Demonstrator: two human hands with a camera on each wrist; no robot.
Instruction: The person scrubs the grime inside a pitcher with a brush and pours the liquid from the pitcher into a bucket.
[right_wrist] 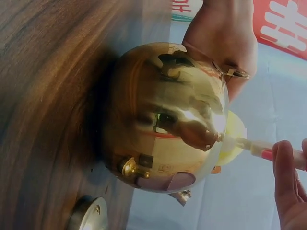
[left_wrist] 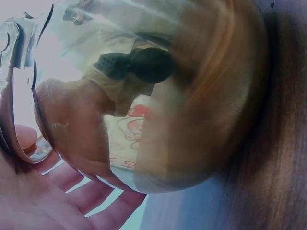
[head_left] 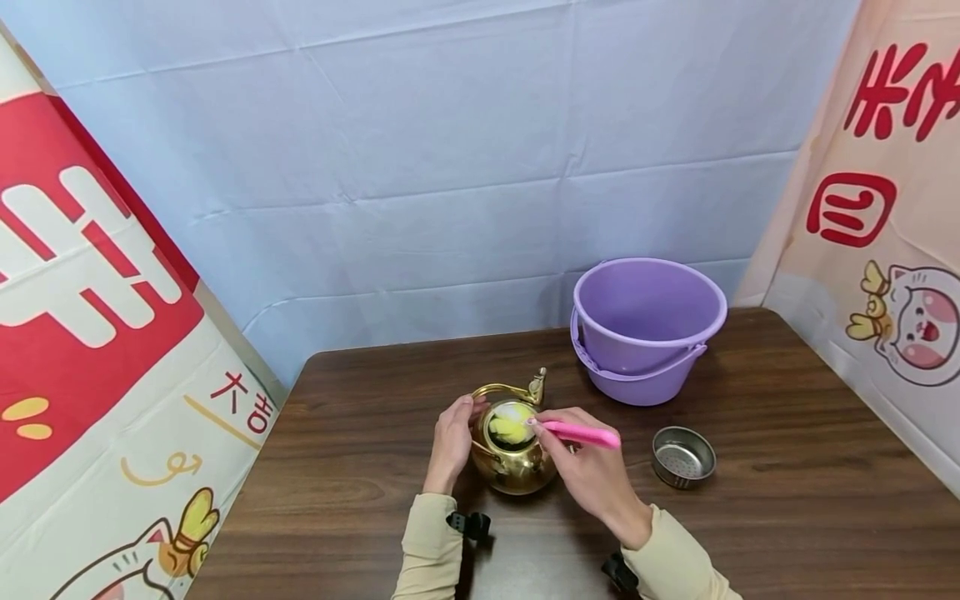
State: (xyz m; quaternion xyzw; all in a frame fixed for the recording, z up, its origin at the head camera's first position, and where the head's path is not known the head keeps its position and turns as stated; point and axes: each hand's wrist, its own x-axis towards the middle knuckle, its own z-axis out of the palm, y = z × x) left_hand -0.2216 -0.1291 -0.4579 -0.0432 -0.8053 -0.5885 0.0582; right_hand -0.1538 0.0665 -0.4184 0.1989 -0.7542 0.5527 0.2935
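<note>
A gold-coloured kettle (head_left: 517,468) is placed upright on the brown table (head_left: 337,467), between the two hands, and no lid is seen on its round mouth. In this mouth the yellow sponge (head_left: 510,427) of a pink-handled brush (head_left: 581,433) is held; whether the inner wall is touched by it cannot be told. The brush is pinched between the thumb and fingers of the right hand (head_left: 588,467). The kettle's left side is touched by the left hand (head_left: 452,437), with fingers extended and a little spread; no closed grip is seen.

Because the metal is smooth and round, the kettle could be turned or slid if the brush were pushed hard sideways, being supported from one side only. If the sponge were forced down, it could be caught under the rim. To the right, a metal strainer (head_left: 684,457) could be knocked by a wide stroke. Behind it, a purple bucket (head_left: 637,387) is placed, well apart from the kettle.
</note>
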